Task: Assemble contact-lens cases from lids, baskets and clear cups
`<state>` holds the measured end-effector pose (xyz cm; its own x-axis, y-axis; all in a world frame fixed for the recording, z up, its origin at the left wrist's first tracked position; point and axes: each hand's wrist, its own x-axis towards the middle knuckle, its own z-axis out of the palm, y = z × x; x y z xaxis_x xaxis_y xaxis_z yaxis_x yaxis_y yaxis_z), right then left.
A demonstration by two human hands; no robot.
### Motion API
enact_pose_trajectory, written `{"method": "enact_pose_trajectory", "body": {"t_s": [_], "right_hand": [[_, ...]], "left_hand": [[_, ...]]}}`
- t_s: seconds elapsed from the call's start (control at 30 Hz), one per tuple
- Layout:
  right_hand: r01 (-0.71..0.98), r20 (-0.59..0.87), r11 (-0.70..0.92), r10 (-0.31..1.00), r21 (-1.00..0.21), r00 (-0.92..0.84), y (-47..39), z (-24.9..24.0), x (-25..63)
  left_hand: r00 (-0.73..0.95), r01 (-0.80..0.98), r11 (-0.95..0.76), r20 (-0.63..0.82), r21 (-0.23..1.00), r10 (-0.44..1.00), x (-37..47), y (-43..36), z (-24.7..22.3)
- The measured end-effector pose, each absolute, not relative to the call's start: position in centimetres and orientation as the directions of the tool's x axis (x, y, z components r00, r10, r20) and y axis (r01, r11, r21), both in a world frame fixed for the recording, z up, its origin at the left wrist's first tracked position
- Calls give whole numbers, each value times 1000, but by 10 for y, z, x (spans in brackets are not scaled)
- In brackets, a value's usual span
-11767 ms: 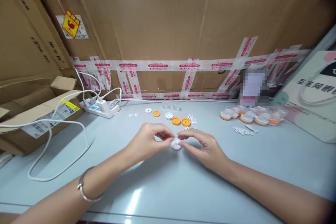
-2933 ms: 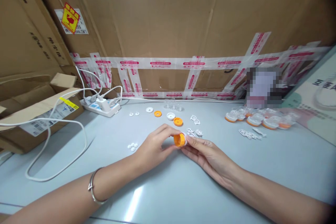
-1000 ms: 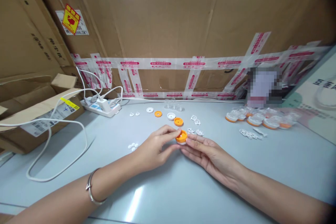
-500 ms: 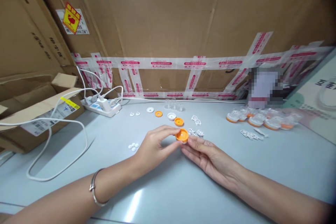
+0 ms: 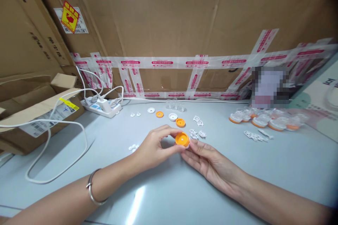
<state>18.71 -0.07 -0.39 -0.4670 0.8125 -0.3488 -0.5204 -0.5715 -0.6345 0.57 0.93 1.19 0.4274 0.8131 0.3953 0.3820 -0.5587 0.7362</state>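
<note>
Between my hands, above the table, is a round orange plastic cap (image 5: pixel 181 140) with a raised rim and a small light spot at its centre. A sliver of white shows at its lower right edge. My left hand (image 5: pixel 153 147) pinches the rim between thumb and fingers. From the right, the fingertips of my right hand (image 5: pixel 211 161) close on the same piece, and its underside is hidden. Just beyond lie another orange cap (image 5: pixel 180 122), a white cap (image 5: pixel 173 117) and white lattice-like pieces (image 5: pixel 194 133).
Flat rings, orange (image 5: pixel 160 114) and white (image 5: pixel 151 110), lie farther back beside clear domes (image 5: pixel 175 105). Small white discs (image 5: pixel 133 146) sit left of my hand. Several clear-topped orange-based pieces (image 5: pixel 260 122) stand right. A power strip (image 5: pixel 109 111), white cable (image 5: pixel 86 137) and open carton (image 5: pixel 47 112) occupy the left.
The orange cap has turned in my fingers, and its face now looks flatter and brighter. Both hands keep their grip in nearly the same place. The view has shifted slightly.
</note>
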Motion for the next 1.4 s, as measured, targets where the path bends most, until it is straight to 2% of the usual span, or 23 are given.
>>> {"method": "enact_pose_trajectory", "body": {"t_s": [0.2,0.33,0.43,0.5,0.57,0.63,0.7,0.77,0.83,0.93,1.2,1.33,1.4], "right_hand": [[-430,-355,-584,789,-688,-503,-1,0,188],[-259,-363,-569,750,-781,-553,1,2,194],[2,-347,-413,761,-911,-549,8,9,202],[217,-276,-199,864,-956,-422,18,20,214],[472,-88,33,969,-881,-232,33,33,234],[681,71,148,988,-717,-140,51,46,265],[836,97,108,993,-538,-66,68,54,303],[931,26,61,998,-359,-55,82,54,339],[958,-98,22,994,-286,-52,90,46,365],[960,-185,45,978,-276,-99,93,32,379],[927,-168,167,958,-335,-233,95,21,357],[876,-71,226,957,-427,-282,84,32,329],[791,-30,186,968,-583,-249,71,40,304]], "left_hand": [[436,440,-603,429,666,791,4,4,11],[433,524,-602,420,602,797,4,3,8],[479,567,-592,355,573,803,3,3,8],[514,602,-580,290,549,808,2,3,8],[542,633,-577,237,516,806,1,2,9],[569,652,-596,217,469,793,0,2,9],[593,660,-625,221,418,774,0,1,8],[606,659,-642,228,392,762,-1,1,7],[608,653,-644,232,399,760,-2,1,6],[604,639,-643,243,422,759,-3,4,4],[551,640,-620,291,453,782,-4,3,8],[521,617,-620,340,484,783,-5,2,11],[501,581,-636,392,508,771,-5,3,12]]}}
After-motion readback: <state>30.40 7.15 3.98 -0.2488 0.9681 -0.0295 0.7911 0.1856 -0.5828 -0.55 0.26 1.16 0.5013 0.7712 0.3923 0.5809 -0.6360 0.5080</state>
